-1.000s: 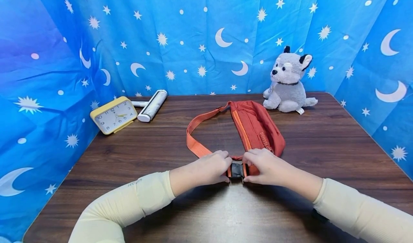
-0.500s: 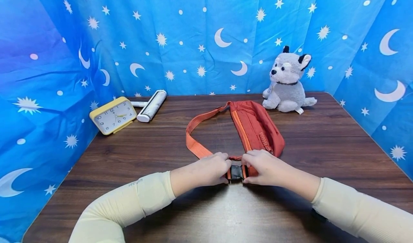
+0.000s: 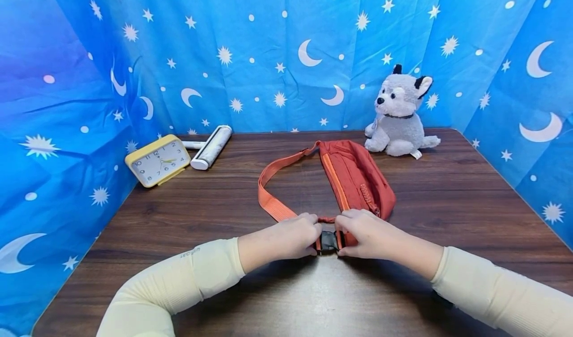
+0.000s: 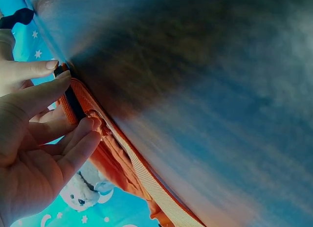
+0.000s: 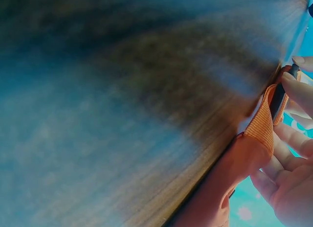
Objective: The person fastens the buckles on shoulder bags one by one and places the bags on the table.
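A rust-red waist bag (image 3: 355, 172) lies on the wooden table, its orange strap (image 3: 273, 197) looping out to the left and back round to the front. At the near end a black buckle (image 3: 329, 240) joins the strap ends, its two halves together. My left hand (image 3: 295, 235) pinches the buckle's left end between thumb and fingers. From the other side my right hand (image 3: 369, 233) pinches its right end. In the left wrist view, thumb and fingertips hold the dark buckle part (image 4: 73, 102) and webbing. The right wrist view has the buckle (image 5: 278, 101) edge-on under the thumb.
A yellow alarm clock (image 3: 158, 161) leans at the table's left side, beside a white lint roller (image 3: 212, 148). At the back right sits a grey plush dog (image 3: 400, 113). Blue star-and-moon cloth (image 3: 268, 38) hangs behind the table.
Both hands keep their hold on the buckle and have shifted only very slightly towards the near edge. The bag and the other objects stay where they were.
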{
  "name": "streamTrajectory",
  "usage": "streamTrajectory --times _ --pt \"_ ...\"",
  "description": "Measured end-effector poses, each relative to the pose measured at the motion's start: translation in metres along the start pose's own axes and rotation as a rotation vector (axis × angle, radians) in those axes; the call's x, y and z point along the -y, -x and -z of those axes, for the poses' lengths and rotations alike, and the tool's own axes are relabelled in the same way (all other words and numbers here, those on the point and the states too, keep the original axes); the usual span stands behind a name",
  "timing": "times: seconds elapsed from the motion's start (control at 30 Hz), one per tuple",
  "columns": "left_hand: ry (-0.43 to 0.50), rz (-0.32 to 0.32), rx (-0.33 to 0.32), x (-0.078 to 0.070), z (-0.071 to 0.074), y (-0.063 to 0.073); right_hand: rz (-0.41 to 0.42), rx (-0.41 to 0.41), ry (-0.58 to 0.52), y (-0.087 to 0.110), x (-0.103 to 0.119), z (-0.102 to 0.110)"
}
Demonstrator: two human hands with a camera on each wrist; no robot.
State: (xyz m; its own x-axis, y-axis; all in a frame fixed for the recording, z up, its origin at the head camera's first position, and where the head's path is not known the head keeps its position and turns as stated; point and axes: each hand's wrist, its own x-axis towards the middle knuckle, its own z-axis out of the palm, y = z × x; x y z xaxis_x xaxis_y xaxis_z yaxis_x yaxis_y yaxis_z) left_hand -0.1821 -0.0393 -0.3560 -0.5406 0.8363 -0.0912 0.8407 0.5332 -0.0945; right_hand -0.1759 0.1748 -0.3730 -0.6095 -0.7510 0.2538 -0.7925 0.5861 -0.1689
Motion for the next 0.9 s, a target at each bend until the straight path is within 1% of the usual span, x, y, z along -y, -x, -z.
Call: streamTrajectory --times 0.3,0.63,0.77,0.83,0.9 --pt "-0.003 -0.004 0.0 0.0 0.0 0.0 0.017 -0.009 0.009 0.001 -0.001 -0.001" --pt "-0.01 -0.02 -0.004 0.002 0.002 0.0 -0.015 0.006 0.046 0.001 0.001 0.003" --pt "0.007 -0.048 -0.04 0.005 0.003 0.0 -0.028 -0.001 0.034 0.002 0.0 0.006" --pt "0.022 -0.072 -0.083 0.008 0.005 0.001 -0.034 -0.024 0.018 0.002 -0.001 0.008" --pt "0.023 -0.089 -0.14 0.012 0.007 0.002 -0.03 -0.067 0.012 0.001 -0.004 0.012"
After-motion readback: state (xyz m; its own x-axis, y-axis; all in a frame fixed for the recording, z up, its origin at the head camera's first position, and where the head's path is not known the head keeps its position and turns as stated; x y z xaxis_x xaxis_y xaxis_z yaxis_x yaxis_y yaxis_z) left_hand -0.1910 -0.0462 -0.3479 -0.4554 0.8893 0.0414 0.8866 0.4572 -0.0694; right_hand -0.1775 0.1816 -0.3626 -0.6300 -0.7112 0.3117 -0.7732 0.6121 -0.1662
